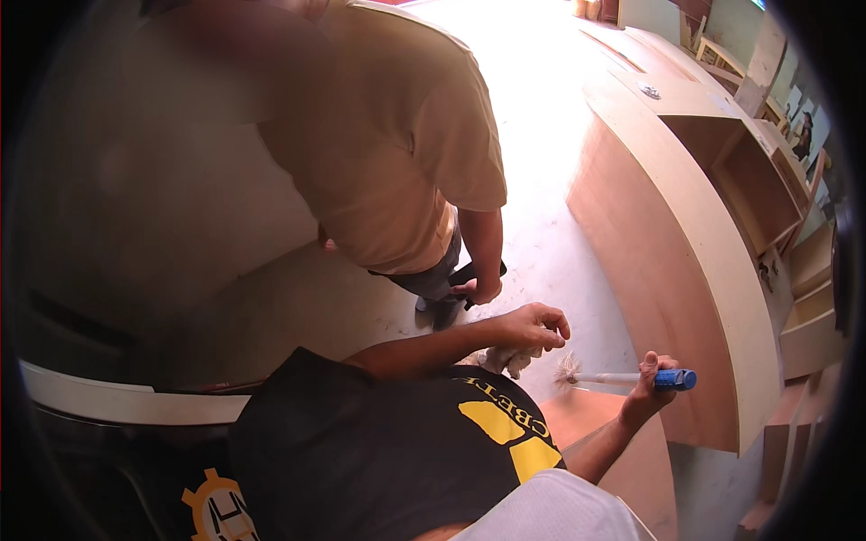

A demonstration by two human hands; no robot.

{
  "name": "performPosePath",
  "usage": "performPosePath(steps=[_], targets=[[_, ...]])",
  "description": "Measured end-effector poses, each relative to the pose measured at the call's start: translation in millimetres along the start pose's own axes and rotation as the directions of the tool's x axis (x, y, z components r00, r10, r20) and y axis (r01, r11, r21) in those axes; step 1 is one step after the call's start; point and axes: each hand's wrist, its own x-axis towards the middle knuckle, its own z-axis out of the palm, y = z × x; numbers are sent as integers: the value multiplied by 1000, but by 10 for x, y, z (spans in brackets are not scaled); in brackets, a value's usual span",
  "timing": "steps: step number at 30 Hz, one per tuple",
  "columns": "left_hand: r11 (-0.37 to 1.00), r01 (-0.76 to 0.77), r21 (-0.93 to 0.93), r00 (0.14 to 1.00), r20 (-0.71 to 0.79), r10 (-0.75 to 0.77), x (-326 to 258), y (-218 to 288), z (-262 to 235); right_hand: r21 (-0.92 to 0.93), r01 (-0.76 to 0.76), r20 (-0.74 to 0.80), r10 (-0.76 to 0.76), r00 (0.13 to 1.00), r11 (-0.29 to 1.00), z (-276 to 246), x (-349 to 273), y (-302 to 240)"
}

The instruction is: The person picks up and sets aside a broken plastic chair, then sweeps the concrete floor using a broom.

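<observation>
My right hand [651, 382] grips a brush-like tool, just below its blue end [677, 380]. Its pale shaft [606, 379] points left and finishes in a light, frayed bristle tuft [566, 371]. My left hand [536, 327] is bent at the wrist with curled fingers, to the left of and above the tuft. A crumpled whitish cloth [512, 362] hangs beneath its palm and seems to be held there; the grip itself is partly hidden. Under the tool, a reddish-brown board [591, 413] shows beside my torso.
A person in a tan shirt [388, 153] stands ahead, a dark object [467, 273] by their lowered hand. To the right stands a large curved wooden piece [667, 261] with an open compartment [722, 171]. More wooden pieces [803, 433] stand at the far right. A pale ledge [126, 399] runs along the left.
</observation>
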Motion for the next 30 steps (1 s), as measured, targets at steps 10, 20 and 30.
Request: performPosePath(steps=[10, 20, 30], targets=[[997, 69, 28, 995, 74, -71, 87, 102, -21, -5, -13, 14, 13, 1000, 1000, 125, 1, -128], [993, 99, 71, 992, -84, -93, -113, -33, 6, 37, 29, 83, -31, 996, 999, 125, 81, 2], [980, 185, 69, 926, -347, -150, -716, -20, 175, -16, 73, 359, -62, 931, 997, 244, 522, 424]])
